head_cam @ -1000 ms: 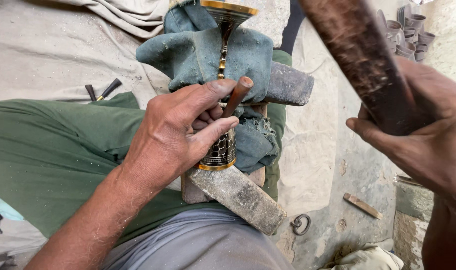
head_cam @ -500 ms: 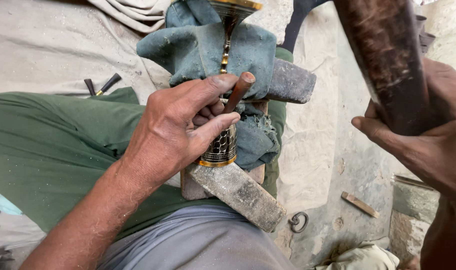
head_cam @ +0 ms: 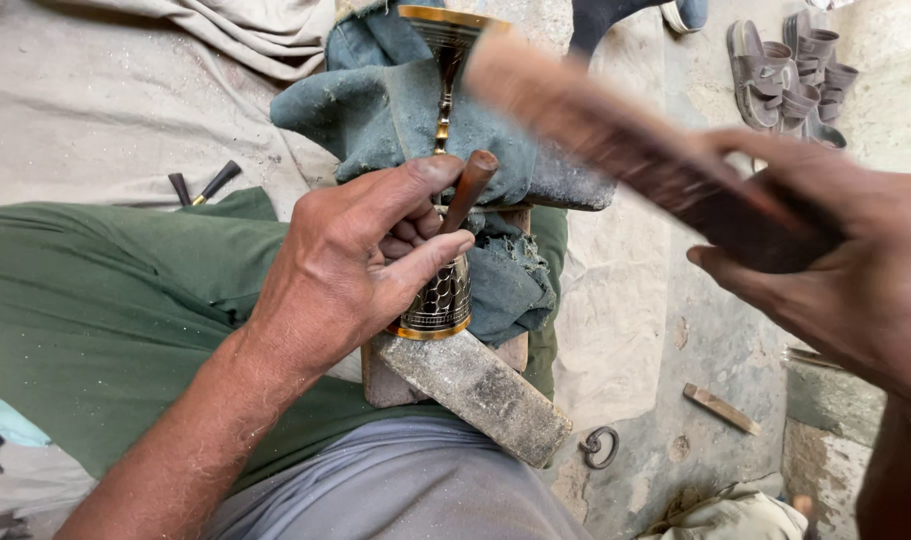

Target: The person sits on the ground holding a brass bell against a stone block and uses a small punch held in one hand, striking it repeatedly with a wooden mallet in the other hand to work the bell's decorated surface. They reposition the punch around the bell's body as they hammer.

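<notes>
Across the person's lap, over the green trouser leg (head_cam: 106,310), lies a dusty blue-grey cloth (head_cam: 396,110) wrapped about an engraved brass vessel (head_cam: 444,290), which rests on a grey stone block (head_cam: 476,390). The right hand (head_cam: 856,270) is clenched around a blurred wooden mallet (head_cam: 616,130) raised above the vessel. The left hand (head_cam: 366,260) pinches a small brown punch (head_cam: 466,190) between thumb and fingers, its tip set against the vessel's patterned side. Grey sandals (head_cam: 791,65) lie well apart, and a metal ring (head_cam: 598,446) sits near the block
</notes>
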Demonstrator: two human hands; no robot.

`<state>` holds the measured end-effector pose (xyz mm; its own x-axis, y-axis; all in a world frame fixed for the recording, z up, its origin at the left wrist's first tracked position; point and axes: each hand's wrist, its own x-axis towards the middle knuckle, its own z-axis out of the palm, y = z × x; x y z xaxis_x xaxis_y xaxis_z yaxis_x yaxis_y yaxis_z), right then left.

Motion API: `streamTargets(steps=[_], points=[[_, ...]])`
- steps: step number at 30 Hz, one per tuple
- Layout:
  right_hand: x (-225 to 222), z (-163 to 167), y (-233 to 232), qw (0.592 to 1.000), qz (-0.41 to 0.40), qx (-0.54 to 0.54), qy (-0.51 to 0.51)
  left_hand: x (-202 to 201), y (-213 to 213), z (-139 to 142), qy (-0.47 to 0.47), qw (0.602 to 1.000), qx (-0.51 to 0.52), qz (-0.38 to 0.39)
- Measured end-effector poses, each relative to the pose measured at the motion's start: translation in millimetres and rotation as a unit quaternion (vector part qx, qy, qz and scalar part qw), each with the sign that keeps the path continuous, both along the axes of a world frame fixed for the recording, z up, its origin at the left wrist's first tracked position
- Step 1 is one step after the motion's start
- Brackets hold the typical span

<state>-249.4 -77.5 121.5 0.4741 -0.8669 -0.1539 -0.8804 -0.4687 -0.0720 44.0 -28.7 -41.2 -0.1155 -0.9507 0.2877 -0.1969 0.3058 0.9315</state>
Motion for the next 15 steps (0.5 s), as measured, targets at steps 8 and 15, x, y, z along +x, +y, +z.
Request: streamTargets(steps=[8,15], points=[[-3,-3,-1,1.000,-0.009,0.019,0.018,-1,1,-2,-0.007,1.000,0.007,-0.001],[-5,-1,14,0.996,-0.074,0.033,0.034,2,-1,-2,-0.020,1.000,-0.010,-0.008]])
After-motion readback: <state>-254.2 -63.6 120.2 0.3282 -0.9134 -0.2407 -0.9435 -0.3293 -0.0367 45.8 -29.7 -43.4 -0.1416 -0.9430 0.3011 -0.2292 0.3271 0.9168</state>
